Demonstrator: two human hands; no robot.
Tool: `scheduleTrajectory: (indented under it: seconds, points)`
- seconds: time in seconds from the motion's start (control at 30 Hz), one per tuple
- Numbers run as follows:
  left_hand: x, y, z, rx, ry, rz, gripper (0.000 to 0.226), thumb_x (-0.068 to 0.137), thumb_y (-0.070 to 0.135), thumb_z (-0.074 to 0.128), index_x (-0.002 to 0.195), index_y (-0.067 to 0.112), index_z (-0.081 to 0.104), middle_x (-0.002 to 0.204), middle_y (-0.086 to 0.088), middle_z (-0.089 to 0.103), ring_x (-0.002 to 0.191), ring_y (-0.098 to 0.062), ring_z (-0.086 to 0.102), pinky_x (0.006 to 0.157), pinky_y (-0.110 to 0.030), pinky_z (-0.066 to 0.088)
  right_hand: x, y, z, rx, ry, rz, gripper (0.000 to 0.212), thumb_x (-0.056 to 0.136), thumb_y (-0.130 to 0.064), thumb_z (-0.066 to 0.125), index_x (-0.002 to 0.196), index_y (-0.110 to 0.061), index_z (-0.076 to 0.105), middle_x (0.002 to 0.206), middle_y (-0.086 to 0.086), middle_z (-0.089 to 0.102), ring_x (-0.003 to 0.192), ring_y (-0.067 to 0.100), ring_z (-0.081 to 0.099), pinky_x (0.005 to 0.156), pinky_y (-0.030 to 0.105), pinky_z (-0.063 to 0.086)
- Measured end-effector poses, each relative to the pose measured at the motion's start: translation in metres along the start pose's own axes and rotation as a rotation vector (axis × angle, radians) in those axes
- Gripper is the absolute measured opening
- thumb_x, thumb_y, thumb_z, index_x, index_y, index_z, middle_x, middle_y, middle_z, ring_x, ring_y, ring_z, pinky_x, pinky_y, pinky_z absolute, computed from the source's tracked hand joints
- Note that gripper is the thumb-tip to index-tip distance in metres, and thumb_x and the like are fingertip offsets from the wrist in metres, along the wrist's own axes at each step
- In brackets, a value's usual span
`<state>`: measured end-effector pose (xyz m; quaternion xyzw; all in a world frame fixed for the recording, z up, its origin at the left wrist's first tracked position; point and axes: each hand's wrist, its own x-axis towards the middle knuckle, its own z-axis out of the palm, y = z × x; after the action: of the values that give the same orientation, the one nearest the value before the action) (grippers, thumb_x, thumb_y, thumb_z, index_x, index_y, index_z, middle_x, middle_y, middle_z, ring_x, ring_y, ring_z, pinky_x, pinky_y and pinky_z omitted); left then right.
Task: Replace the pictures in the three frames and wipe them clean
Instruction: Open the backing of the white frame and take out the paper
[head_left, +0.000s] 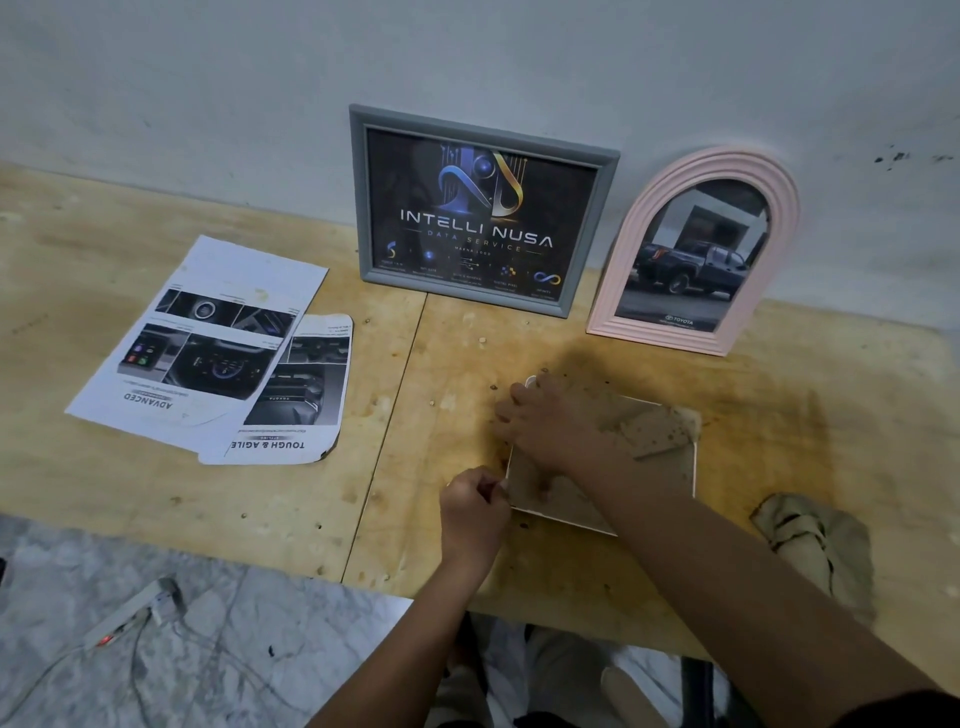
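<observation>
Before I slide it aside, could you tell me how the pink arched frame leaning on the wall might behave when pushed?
The pink arched frame only leans on the wall, so a nudge would probably tip it. Its bottom edge rests on the plywood table, so it may slide out. Its moulded rim looks rigid; the glossy front could be fragile.

A scuffed plywood tabletop (218, 499) meets a grey-white wall (208, 104); marbled floor (218, 649) lies below.

A face-down frame (662, 431) lies on the plywood table (260, 493); the right hand (545, 426) presses its backing and the left hand (475, 512) pinches its near-left corner. A grey frame (483, 210) and a pink arched frame (696, 249) lean on the wall, with printed sheets (208, 343) to the left and a cloth (815, 540) to the right.
</observation>
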<state>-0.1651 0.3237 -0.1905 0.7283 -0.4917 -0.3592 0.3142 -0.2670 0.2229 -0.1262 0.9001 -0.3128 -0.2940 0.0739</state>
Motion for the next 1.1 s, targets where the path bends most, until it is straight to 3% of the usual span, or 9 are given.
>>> scheduleTrajectory:
  seconds: [0.17, 0.3, 0.5, 0.63, 0.7, 0.83, 0.97, 1.1]
  points:
    - [-0.002, -0.007, 0.003, -0.004, -0.035, -0.001, 0.013, 0.084, 0.003, 0.060, 0.074, 0.012, 0.060, 0.071, 0.005, 0.052, 0.070, -0.014, 0.048, 0.057, -0.012, 0.032, 0.002, 0.003, 0.002, 0.063, 0.001, 0.006, 0.038, 0.094, -0.022, 0.047, 0.132, -0.025, 0.042, 0.136, 0.000, 0.041, 0.126, 0.026, 0.032, 0.102, 0.049, 0.027]
    - [-0.005, -0.008, 0.002, -0.018, -0.064, 0.021, 0.009, 0.089, 0.007, 0.055, 0.083, 0.006, 0.061, 0.079, 0.000, 0.054, 0.072, -0.007, 0.047, 0.061, -0.009, 0.036, 0.005, 0.004, 0.005, 0.085, -0.040, 0.021, 0.038, 0.094, -0.025, 0.046, 0.132, -0.028, 0.044, 0.137, -0.002, 0.042, 0.127, 0.028, 0.034, 0.103, 0.050, 0.027]
    - [-0.007, -0.007, 0.001, -0.003, -0.090, 0.034, 0.014, 0.093, 0.012, 0.051, 0.080, 0.012, 0.058, 0.077, 0.003, 0.052, 0.073, -0.003, 0.046, 0.063, -0.008, 0.035, 0.005, 0.006, 0.009, 0.122, -0.039, -0.003, 0.043, 0.091, -0.026, 0.051, 0.132, -0.021, 0.041, 0.138, 0.003, 0.041, 0.126, 0.028, 0.035, 0.104, 0.050, 0.026]
    - [-0.005, -0.008, 0.000, 0.016, -0.128, 0.053, 0.018, 0.093, 0.011, 0.048, 0.077, 0.013, 0.055, 0.074, 0.004, 0.051, 0.072, -0.008, 0.045, 0.062, -0.010, 0.034, -0.012, 0.011, 0.004, 0.328, 0.013, -0.004, 0.070, 0.078, -0.043, 0.067, 0.136, -0.022, 0.035, 0.145, 0.005, 0.031, 0.134, 0.027, 0.025, 0.110, 0.045, 0.022]
    - [-0.003, -0.007, -0.002, 0.038, -0.152, 0.064, 0.019, 0.094, 0.013, 0.047, 0.075, 0.015, 0.052, 0.073, 0.005, 0.049, 0.072, -0.008, 0.045, 0.061, -0.011, 0.033, -0.021, 0.014, 0.005, 0.458, 0.074, 0.051, 0.071, 0.079, -0.040, 0.067, 0.139, -0.025, 0.032, 0.150, 0.002, 0.023, 0.141, 0.025, 0.013, 0.113, 0.043, 0.016]
    - [0.007, 0.001, -0.004, 0.095, -0.160, 0.072, 0.023, 0.096, 0.017, 0.043, 0.074, 0.021, 0.049, 0.073, 0.006, 0.048, 0.068, -0.005, 0.045, 0.059, -0.011, 0.033, -0.037, 0.024, 0.023, 0.601, 0.077, 0.196, 0.067, 0.083, -0.036, 0.064, 0.141, -0.024, 0.032, 0.149, 0.001, 0.027, 0.135, 0.020, 0.027, 0.108, 0.038, 0.027]
    - [0.021, 0.010, -0.001, 0.135, -0.156, 0.138, 0.023, 0.096, 0.016, 0.042, 0.089, 0.014, 0.064, 0.087, -0.002, 0.057, 0.077, -0.011, 0.047, 0.059, -0.019, 0.026, -0.068, 0.039, 0.057, 0.704, 0.008, 0.327, 0.062, 0.084, -0.037, 0.061, 0.139, -0.028, 0.035, 0.151, -0.002, 0.027, 0.136, 0.021, 0.027, 0.109, 0.039, 0.027]
    - [0.025, 0.013, 0.002, 0.138, -0.151, 0.153, 0.025, 0.095, 0.016, 0.045, 0.106, 0.012, 0.066, 0.095, -0.003, 0.057, 0.082, -0.011, 0.048, 0.065, -0.018, 0.028, -0.074, 0.035, 0.073, 0.712, -0.005, 0.361, 0.059, 0.084, -0.041, 0.061, 0.137, -0.029, 0.039, 0.148, -0.003, 0.030, 0.135, 0.021, 0.028, 0.111, 0.041, 0.027]
